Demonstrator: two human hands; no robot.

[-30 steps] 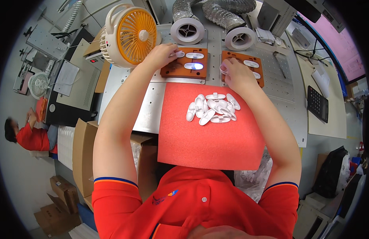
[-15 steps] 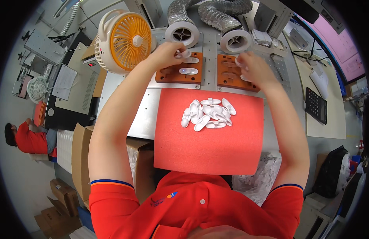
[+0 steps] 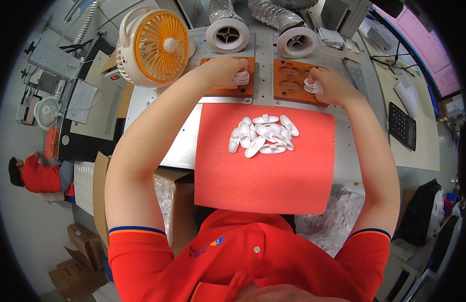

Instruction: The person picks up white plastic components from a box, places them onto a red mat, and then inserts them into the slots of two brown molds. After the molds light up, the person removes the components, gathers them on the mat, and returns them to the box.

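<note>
My left hand (image 3: 224,72) is closed over the left orange-brown fixture block (image 3: 230,93), gripping several white oval plastic pieces (image 3: 241,78) bunched at its fingertips. Above the right fixture block (image 3: 288,80), my right hand (image 3: 334,85) pinches a similar bunch of white oval pieces (image 3: 313,86). Shaped recesses show bare on the left side of the right block; my left hand hides much of the other block. Nearer to me, a loose pile of the same white oval pieces (image 3: 263,135) lies on a red foam mat (image 3: 263,181).
An orange and white fan (image 3: 162,45) stands left of the blocks. Two round duct mouths (image 3: 228,35) on silver hoses sit behind them. A calculator (image 3: 401,127) lies at right. Below the mat are an open carton (image 3: 180,183) and a clear plastic bag (image 3: 328,216).
The white pieces seen in the left block are now in my left hand. My right hand has moved slightly right and nearer, with several pieces bunched in it.
</note>
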